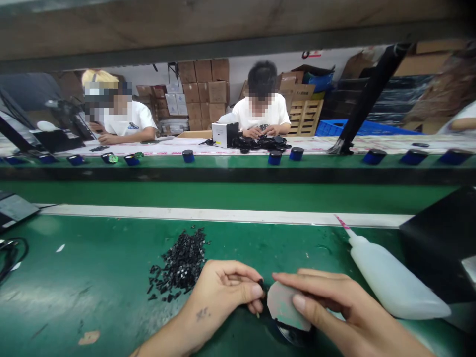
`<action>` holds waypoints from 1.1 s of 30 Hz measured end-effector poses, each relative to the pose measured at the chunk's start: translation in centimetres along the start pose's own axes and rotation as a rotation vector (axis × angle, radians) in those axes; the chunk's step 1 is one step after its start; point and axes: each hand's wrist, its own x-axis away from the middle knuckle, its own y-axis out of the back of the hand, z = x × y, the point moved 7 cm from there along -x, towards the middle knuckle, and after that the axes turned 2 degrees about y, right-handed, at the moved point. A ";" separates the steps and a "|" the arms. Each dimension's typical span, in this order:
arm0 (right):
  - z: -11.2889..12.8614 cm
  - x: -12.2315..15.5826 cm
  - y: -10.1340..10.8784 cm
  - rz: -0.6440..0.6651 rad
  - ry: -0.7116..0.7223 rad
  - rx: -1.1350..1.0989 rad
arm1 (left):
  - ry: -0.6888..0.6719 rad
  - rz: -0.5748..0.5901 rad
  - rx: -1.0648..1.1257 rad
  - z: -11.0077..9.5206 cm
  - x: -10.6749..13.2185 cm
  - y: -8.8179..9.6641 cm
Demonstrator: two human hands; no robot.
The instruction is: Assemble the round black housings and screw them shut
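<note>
My left hand (223, 292) is closed in a pinch on a tiny black part (261, 284) at its fingertips. My right hand (334, 302) grips a flat round grey-faced disc (286, 307) with a black rim, thumb pressed on its face. The black part sits right at the disc's upper left edge. A heap of several small black parts (182, 263) lies on the green mat just left of my left hand. A translucent squeeze bottle (390, 282) with a pink-striped nozzle lies on its side to the right of my right hand.
A green conveyor belt (238, 196) runs across beyond a white strip. Blue caps (275, 157) line a far ledge. Two people in white shirts sit opposite, one behind a white box (223, 135) and black pieces. A black box (442, 238) stands right; cables (11, 253) left.
</note>
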 end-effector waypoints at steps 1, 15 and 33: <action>0.1 0.1 -0.1 -0.004 0.041 0.024 | 0.004 0.001 0.009 0.0 0.0 0.0; 2.9 0.2 0.9 -0.060 0.227 0.040 | -0.006 -0.013 -0.123 0.9 0.1 -0.8; 3.4 0.1 0.4 -0.078 0.029 -0.149 | -0.351 0.225 -0.824 -1.6 1.6 -2.3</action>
